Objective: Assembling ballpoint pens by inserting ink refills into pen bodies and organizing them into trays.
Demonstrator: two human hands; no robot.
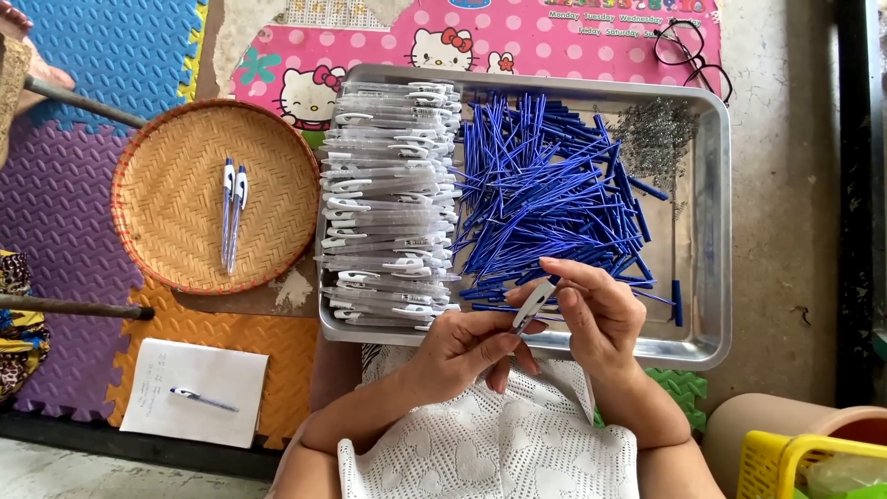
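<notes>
Both my hands meet over the near rim of a metal tray (711,231). My left hand (462,346) grips the lower end of a clear pen barrel (534,305) with a white clip. My right hand (601,310) pinches its upper end from the right. In the tray lie a stack of clear pen barrels (388,203) on the left, a heap of blue refills (545,189) in the middle and a pile of small metal springs (656,134) at the far right.
A round woven basket (185,240) holding two finished pens (231,208) sits left of the tray. A sheet of paper (222,393) with a pen on it lies on the foam mats. Eyeglasses (688,51) rest beyond the tray. A yellow basket (785,457) stands at bottom right.
</notes>
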